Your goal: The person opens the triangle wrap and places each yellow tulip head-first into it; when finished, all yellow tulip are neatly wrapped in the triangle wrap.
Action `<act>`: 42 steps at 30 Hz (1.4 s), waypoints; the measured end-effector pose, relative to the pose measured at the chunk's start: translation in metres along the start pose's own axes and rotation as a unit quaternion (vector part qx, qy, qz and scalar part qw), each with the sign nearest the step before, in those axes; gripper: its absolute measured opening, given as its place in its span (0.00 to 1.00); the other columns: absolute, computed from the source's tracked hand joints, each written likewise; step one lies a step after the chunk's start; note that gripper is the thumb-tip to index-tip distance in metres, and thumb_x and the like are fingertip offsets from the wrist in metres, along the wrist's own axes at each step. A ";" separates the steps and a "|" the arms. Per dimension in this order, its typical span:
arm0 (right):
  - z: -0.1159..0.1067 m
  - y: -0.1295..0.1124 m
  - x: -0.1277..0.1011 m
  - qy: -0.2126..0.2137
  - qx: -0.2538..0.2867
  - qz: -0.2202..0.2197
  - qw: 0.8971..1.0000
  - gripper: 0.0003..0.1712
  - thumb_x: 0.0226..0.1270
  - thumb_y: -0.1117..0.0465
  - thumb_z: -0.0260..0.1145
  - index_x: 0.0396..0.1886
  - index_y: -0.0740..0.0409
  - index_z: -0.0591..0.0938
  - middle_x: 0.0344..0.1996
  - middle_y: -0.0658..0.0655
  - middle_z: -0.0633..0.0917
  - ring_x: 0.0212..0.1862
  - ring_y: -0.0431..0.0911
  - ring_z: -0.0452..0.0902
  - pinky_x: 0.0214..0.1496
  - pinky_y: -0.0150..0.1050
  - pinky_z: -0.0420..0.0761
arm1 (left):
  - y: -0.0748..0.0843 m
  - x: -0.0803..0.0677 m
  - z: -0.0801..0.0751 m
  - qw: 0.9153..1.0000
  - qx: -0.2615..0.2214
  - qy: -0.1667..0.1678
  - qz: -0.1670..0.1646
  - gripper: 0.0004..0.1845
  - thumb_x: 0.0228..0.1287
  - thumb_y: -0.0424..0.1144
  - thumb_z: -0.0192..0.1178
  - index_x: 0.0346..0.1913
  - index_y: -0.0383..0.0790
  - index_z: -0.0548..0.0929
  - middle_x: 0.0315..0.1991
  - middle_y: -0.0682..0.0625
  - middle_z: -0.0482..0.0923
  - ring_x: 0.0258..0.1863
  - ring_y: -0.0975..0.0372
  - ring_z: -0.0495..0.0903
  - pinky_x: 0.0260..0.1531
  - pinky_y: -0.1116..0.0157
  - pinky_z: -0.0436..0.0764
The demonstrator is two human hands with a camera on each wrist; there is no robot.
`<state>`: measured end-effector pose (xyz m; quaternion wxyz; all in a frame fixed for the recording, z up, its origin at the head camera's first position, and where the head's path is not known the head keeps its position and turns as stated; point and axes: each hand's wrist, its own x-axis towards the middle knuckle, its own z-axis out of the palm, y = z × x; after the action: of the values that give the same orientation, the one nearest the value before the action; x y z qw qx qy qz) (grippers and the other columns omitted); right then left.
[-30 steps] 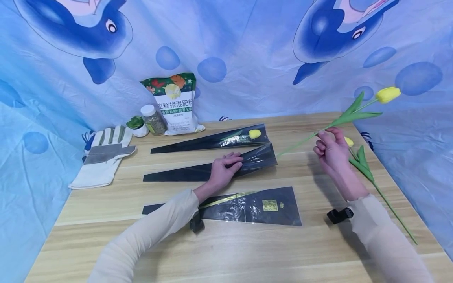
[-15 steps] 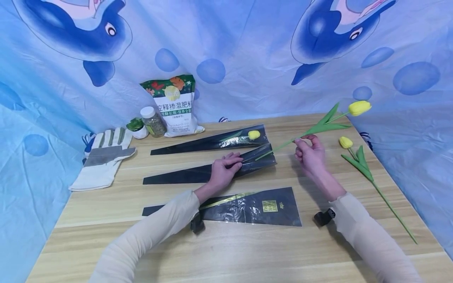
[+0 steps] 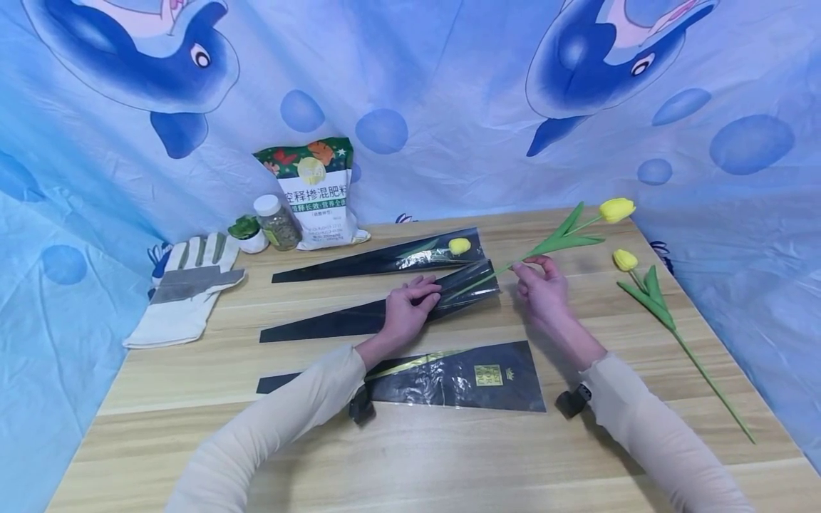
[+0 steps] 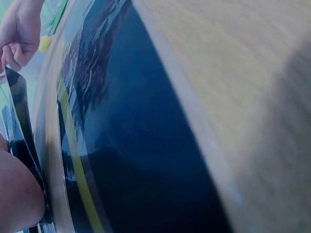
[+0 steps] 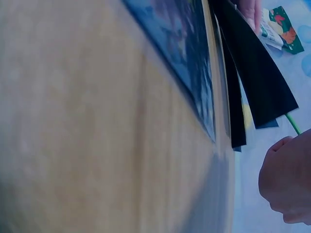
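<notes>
My right hand (image 3: pixel 541 286) pinches the green stem of a yellow tulip (image 3: pixel 554 244) between thumb and fingers. Its bloom points to the upper right, and the lower stem lies within the wide mouth of the middle black flower sleeve (image 3: pixel 333 322). On that sleeve, near its wide end, my left hand (image 3: pixel 408 312) holds it with thumb and fingers. The right wrist view has the sleeve (image 5: pixel 260 73) raised off the table, with a bit of green stem (image 5: pixel 293 124) between it and my right hand. The left wrist view hides most of my left hand's fingers.
Behind lies a sleeve (image 3: pixel 346 263) with a tulip inside; in front, a flat sleeve (image 3: pixel 449 381) with gold print. Another tulip (image 3: pixel 667 324) lies at the right. Back left are a glove (image 3: pixel 186 285), potted plant (image 3: pixel 250 234), jar (image 3: pixel 277 222) and fertilizer bag (image 3: pixel 321 196).
My right hand has moved left and slightly down with the tulip, bringing its lower stem from the sleeve's mouth further inside. The left hand has stayed nearly in place on the sleeve.
</notes>
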<state>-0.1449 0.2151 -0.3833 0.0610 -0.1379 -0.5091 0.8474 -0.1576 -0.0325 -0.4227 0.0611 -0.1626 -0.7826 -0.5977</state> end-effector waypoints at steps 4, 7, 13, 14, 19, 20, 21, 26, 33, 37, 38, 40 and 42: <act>0.002 0.003 -0.001 0.010 -0.017 0.022 1.000 0.11 0.69 0.72 0.65 0.41 0.55 0.74 0.26 0.48 0.85 0.16 0.36 0.66 0.17 0.25 0.64 | 0.001 0.001 0.003 1.000 -0.012 0.005 0.009 0.08 0.62 0.24 0.66 0.43 0.27 0.88 0.54 0.35 0.81 0.66 0.41 0.70 0.72 0.45 0.52; 0.002 0.004 -0.002 0.014 -0.021 0.038 0.999 0.11 0.68 0.71 0.67 0.42 0.55 0.74 0.27 0.48 0.86 0.17 0.35 0.66 0.17 0.26 0.64 | 0.001 0.001 0.005 1.000 -0.018 0.010 0.013 0.07 0.62 0.24 0.66 0.43 0.26 0.88 0.54 0.34 0.81 0.65 0.40 0.70 0.72 0.44 0.52; 0.002 0.007 -0.006 0.016 -0.024 0.077 0.997 0.13 0.67 0.68 0.69 0.45 0.54 0.74 0.26 0.49 0.85 0.16 0.36 0.64 0.16 0.28 0.61 | 0.003 0.002 0.008 1.000 -0.010 0.009 0.005 0.08 0.62 0.24 0.66 0.43 0.28 0.88 0.54 0.36 0.81 0.66 0.42 0.70 0.72 0.46 0.53; 0.002 0.007 -0.006 0.016 -0.027 0.081 0.996 0.14 0.67 0.68 0.69 0.45 0.54 0.74 0.25 0.49 0.84 0.16 0.36 0.64 0.16 0.28 0.61 | 0.003 0.002 0.009 1.000 -0.009 0.008 0.002 0.08 0.62 0.24 0.66 0.43 0.28 0.88 0.54 0.36 0.81 0.66 0.42 0.70 0.72 0.46 0.53; 0.001 0.009 -0.006 0.009 -0.040 0.106 0.993 0.16 0.67 0.68 0.69 0.49 0.57 0.72 0.23 0.47 0.79 0.16 0.35 0.64 0.16 0.27 0.61 | 0.003 0.002 0.011 1.000 -0.007 0.008 -0.002 0.08 0.62 0.25 0.66 0.43 0.28 0.88 0.55 0.36 0.81 0.66 0.43 0.70 0.72 0.47 0.54; 0.001 0.009 -0.005 0.007 -0.042 0.112 0.993 0.18 0.67 0.68 0.69 0.51 0.58 0.72 0.24 0.47 0.78 0.17 0.35 0.64 0.16 0.27 0.61 | 0.003 0.002 0.011 1.000 -0.007 0.009 -0.002 0.08 0.62 0.25 0.66 0.43 0.28 0.88 0.54 0.36 0.81 0.66 0.42 0.70 0.72 0.46 0.54; 0.000 0.010 -0.005 0.007 -0.047 0.118 0.992 0.19 0.67 0.68 0.69 0.53 0.59 0.71 0.25 0.47 0.78 0.17 0.35 0.64 0.16 0.27 0.61 | 0.003 0.002 0.011 1.000 -0.007 0.010 -0.001 0.08 0.62 0.24 0.66 0.43 0.28 0.88 0.54 0.36 0.81 0.66 0.42 0.70 0.72 0.46 0.54; -0.003 0.009 -0.003 0.001 -0.044 0.145 0.988 0.27 0.68 0.67 0.68 0.62 0.63 0.67 0.25 0.47 0.76 0.18 0.34 0.63 0.16 0.26 0.61 | 0.003 0.003 0.011 1.000 -0.005 0.009 -0.003 0.08 0.61 0.24 0.67 0.43 0.28 0.88 0.55 0.36 0.81 0.66 0.42 0.70 0.72 0.46 0.53; -0.003 0.010 -0.003 -0.014 -0.055 0.165 0.985 0.20 0.71 0.68 0.64 0.58 0.63 0.70 0.29 0.48 0.79 0.19 0.34 0.63 0.16 0.25 0.62 | 0.005 0.004 0.009 1.000 0.010 0.009 -0.011 0.08 0.62 0.25 0.67 0.44 0.29 0.88 0.55 0.39 0.81 0.67 0.43 0.70 0.73 0.47 0.53; -0.005 0.011 -0.001 -0.014 -0.060 0.183 0.981 0.16 0.73 0.68 0.62 0.57 0.63 0.70 0.32 0.50 0.81 0.20 0.34 0.64 0.16 0.25 0.62 | 0.005 0.004 0.009 1.000 0.015 0.008 -0.011 0.08 0.62 0.25 0.67 0.44 0.29 0.88 0.55 0.38 0.81 0.66 0.42 0.70 0.72 0.46 0.54; -0.005 0.011 -0.001 -0.015 -0.062 0.188 0.980 0.15 0.73 0.68 0.62 0.55 0.62 0.71 0.32 0.50 0.82 0.20 0.33 0.64 0.16 0.24 0.63 | 0.005 0.005 0.009 1.000 0.016 0.008 -0.011 0.08 0.62 0.25 0.67 0.44 0.29 0.88 0.55 0.38 0.81 0.66 0.42 0.70 0.72 0.46 0.54; -0.006 0.010 0.000 -0.016 -0.064 0.198 0.978 0.13 0.74 0.68 0.60 0.54 0.62 0.71 0.34 0.51 0.83 0.20 0.33 0.65 0.16 0.24 0.63 | 0.006 0.005 0.009 1.000 0.016 0.008 -0.011 0.08 0.62 0.25 0.66 0.44 0.28 0.88 0.55 0.38 0.81 0.66 0.42 0.70 0.72 0.46 0.54; -0.006 0.010 0.000 -0.021 -0.069 0.205 0.976 0.11 0.74 0.69 0.59 0.53 0.62 0.72 0.36 0.52 0.85 0.20 0.33 0.65 0.16 0.24 0.63 | 0.006 0.005 0.009 1.000 0.017 0.006 -0.014 0.08 0.62 0.25 0.66 0.44 0.28 0.88 0.55 0.38 0.81 0.66 0.42 0.69 0.72 0.46 0.54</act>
<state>-0.1424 0.2158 -0.3946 -0.1340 -0.2257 -0.5282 0.8075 -0.1597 -0.0215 -0.4187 0.0605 -0.1471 -0.7946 -0.5860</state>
